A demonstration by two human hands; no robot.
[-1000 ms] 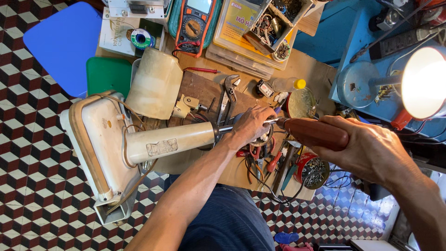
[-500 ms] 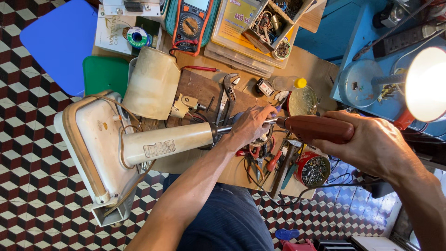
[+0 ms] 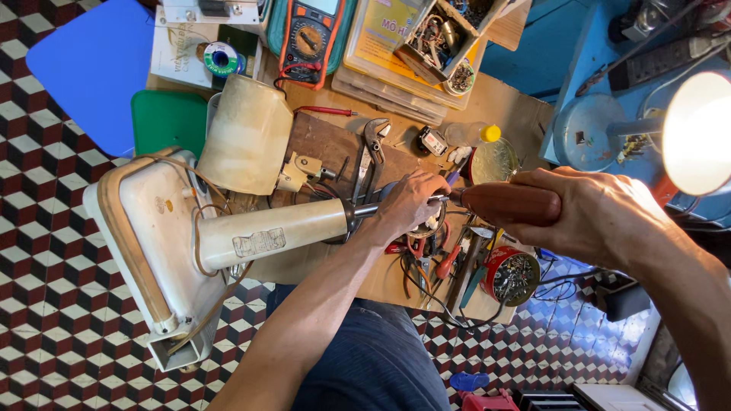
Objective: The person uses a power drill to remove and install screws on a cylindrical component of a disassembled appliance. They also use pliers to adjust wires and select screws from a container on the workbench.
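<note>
A cream appliance stand [image 3: 164, 251] with a broad base and a round column lies on its side across the wooden bench [image 3: 502, 106]. My left hand [image 3: 407, 202] grips the metal end of that column. My right hand [image 3: 601, 217] is closed around the brown wooden handle of a screwdriver [image 3: 510, 203]; its thin shaft points left into the column end at my left fingers. A loose cord runs over the stand's base. The cream housing [image 3: 247, 137] of the appliance sits just behind the column.
On the bench are an adjustable wrench [image 3: 369, 148], a multimeter [image 3: 308, 34], a tray of parts [image 3: 445, 30], pliers and a red tin of screws [image 3: 510, 274]. A lit lamp [image 3: 697, 133] glares at right. A blue stool [image 3: 91, 68] stands on the chequered floor.
The view has shifted slightly. My right hand has slid a little left with the screwdriver toward the column end; my left hand keeps its grip.
</note>
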